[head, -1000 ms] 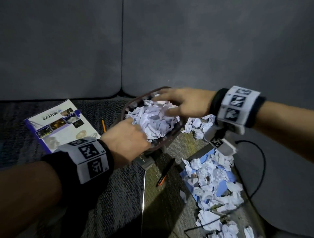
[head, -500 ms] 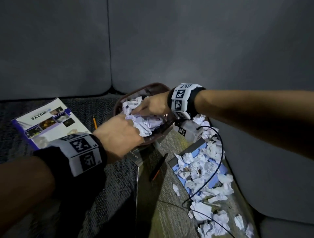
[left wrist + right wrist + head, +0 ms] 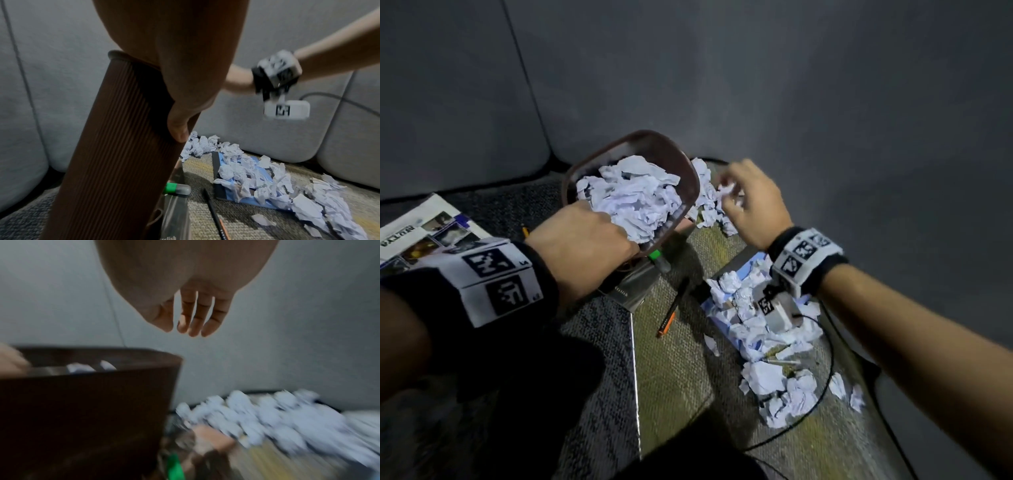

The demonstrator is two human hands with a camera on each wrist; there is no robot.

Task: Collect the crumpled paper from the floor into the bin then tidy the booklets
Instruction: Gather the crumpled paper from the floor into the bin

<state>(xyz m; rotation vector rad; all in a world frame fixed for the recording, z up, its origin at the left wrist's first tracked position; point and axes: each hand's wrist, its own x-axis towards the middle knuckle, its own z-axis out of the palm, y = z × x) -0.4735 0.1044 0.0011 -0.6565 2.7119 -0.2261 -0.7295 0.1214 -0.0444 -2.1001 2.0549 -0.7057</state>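
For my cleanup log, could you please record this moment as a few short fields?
bin: brown ribbed bin, nearly full of crumpled paper
left hand: left hand grips the bin's rim
right hand: right hand empty, fingers straight, beside the bin
floor paper: crumpled paper scattered over a blue booklet
other booklet: photo-cover booklet left of the bin

Head view looks steeply down from above; wrist views sit low, close, facing forward; all share ribbed brown plastic bin [image 3: 661,150] [image 3: 115,146] [image 3: 86,410].
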